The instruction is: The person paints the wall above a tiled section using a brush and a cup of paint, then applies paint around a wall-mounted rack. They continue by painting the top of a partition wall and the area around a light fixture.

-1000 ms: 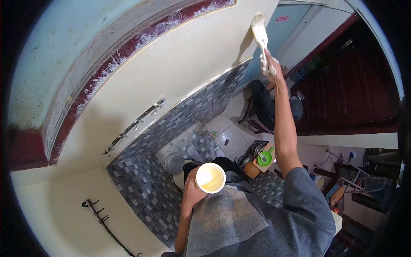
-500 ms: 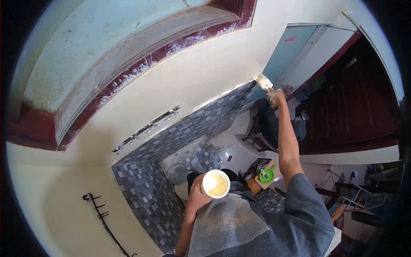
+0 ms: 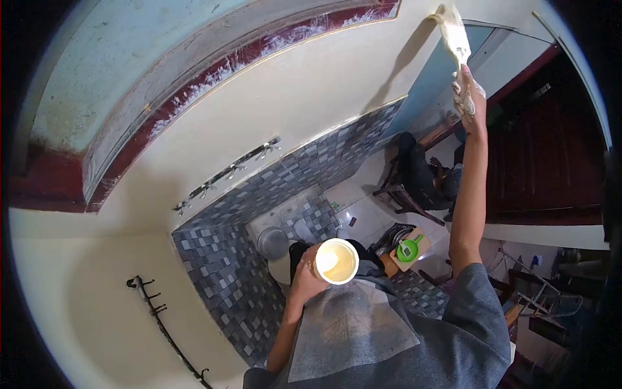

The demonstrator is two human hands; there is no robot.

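My right hand [image 3: 472,104], smeared with white paint, is closed round the handle of a paintbrush [image 3: 455,39]. The brush is raised at the upper right, its pale bristles at the cream wall [image 3: 311,91] beside a light blue panel [image 3: 424,84]. My left hand [image 3: 307,275] is wrapped round a white cup [image 3: 337,261] of cream paint, held upright in front of my chest. Grey mosaic tiles [image 3: 324,152] cover the lower wall under the cream part.
A hook rail [image 3: 227,174] is on the wall, with another rack [image 3: 155,318] at lower left. A seated person [image 3: 424,175] is beyond my right arm. A green pan [image 3: 408,250] lies on a board near a grey bucket [image 3: 273,242]. A dark red door [image 3: 544,155] stands right.
My right hand and the brush have moved up, from the top edge of the tiles to higher on the wall. The cup in my left hand appears slightly higher and further right.
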